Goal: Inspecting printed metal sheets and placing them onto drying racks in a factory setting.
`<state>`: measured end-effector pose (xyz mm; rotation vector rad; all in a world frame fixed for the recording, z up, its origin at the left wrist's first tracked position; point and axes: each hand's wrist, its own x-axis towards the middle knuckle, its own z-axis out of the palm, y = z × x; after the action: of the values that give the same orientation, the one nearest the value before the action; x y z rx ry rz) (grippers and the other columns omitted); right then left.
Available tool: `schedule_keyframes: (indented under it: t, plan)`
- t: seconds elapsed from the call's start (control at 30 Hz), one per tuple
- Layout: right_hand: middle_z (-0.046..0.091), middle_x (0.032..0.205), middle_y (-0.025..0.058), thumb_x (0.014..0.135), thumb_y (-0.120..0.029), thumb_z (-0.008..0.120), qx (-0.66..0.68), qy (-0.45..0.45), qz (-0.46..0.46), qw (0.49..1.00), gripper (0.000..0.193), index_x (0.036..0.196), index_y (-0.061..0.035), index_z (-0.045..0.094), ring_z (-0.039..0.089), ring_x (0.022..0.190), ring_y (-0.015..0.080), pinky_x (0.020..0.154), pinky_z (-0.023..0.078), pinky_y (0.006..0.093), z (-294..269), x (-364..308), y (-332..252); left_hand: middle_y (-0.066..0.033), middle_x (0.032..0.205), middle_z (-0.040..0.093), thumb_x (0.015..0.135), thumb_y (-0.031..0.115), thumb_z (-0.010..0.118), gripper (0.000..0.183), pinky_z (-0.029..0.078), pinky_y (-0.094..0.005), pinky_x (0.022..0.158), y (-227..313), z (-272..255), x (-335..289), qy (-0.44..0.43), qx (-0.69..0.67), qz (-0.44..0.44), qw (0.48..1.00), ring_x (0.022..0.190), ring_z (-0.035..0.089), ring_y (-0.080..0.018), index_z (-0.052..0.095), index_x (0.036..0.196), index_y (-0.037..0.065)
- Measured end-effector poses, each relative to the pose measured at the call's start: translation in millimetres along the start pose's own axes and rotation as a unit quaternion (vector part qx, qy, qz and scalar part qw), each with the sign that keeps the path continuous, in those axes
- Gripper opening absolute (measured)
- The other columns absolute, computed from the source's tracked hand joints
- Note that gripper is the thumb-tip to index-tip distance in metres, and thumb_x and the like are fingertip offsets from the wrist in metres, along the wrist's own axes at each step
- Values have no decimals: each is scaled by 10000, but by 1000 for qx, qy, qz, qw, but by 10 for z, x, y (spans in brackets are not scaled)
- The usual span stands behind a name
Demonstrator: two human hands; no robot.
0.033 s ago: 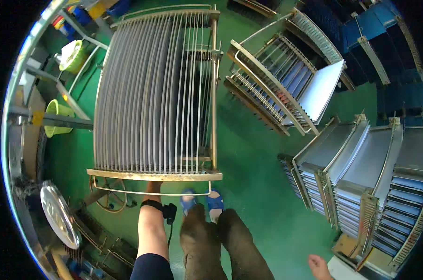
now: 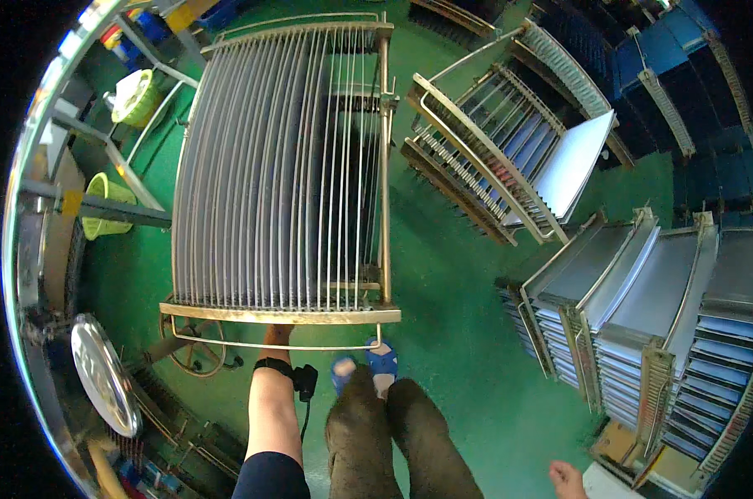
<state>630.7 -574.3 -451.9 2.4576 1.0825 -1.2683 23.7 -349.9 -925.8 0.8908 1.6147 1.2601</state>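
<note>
A tall metal rack with many upright grey slats or sheets side by side stands in front of me. My left hand reaches to its near end, under the front rail; the fingers are hidden there, so its grip does not show. A black strap with a small black device sits round my left wrist. At the lower right edge, away from the rack, my right hand shows in part, its fingers curled in with nothing visible in them.
A slotted rack holding pale sheets stands at the far right. More racks full of sheets line the right side. Yellow-green baskets, a metal frame and a round shiny disc are on the left. My feet stand close behind the rack.
My left foot has shifted slightly back and right. The view has moved a little, so the rack appears slightly farther right. Both hands stay in nearly the same places.
</note>
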Motion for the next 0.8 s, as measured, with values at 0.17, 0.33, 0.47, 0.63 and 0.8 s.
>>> schedule_keyframes:
  t: [0.17, 0.33, 0.47, 0.63, 0.8]
  plan:
    - [514, 1045, 163, 821, -234, 457, -96, -106, 128, 981, 339, 1049, 15, 491, 480, 988, 270, 819, 382, 356, 53, -593, -10, -89, 1006, 499, 830, 335, 378, 328, 396, -423, 778, 45, 253, -415, 51, 58, 37, 996, 915, 480, -237, 467, 1020, 82]
    - [530, 1036, 141, 815, -271, 458, 3, -178, 128, 976, 345, 1050, -23, 507, 487, 976, 276, 812, 385, 361, 383, -893, 1249, -87, 995, 504, 832, 328, 377, 319, 401, -421, 770, -200, 437, -947, 76, 102, 50, 991, 907, 484, -236, 472, 1010, 82]
    - [529, 1036, 140, 810, -256, 466, -107, -187, 82, 973, 342, 1067, -32, 497, 485, 981, 247, 814, 383, 330, 359, -786, 1595, -86, 987, 507, 834, 323, 376, 311, 406, -420, 764, -423, 520, -1653, 92, 141, 68, 983, 900, 487, -235, 476, 1002, 81]
    - [529, 1035, 139, 808, -252, 470, 23, -86, 71, 993, 356, 1073, -15, 487, 490, 968, 230, 812, 382, 318, 486, -742, 2575, -84, 976, 512, 836, 317, 376, 303, 412, -418, 756, -732, 890, -2118, 68, 176, 101, 977, 892, 491, -234, 481, 993, 80]
    - [551, 766, 50, 769, -148, 534, 150, 36, 100, 983, 214, 920, 4, 532, 523, 701, 113, 638, 422, 241, 954, -1353, 3605, -110, 788, 543, 797, 235, 467, 239, 434, -389, 680, -1021, 736, -2710, 47, -477, -240, 844, 713, 521, -231, 533, 908, 34]
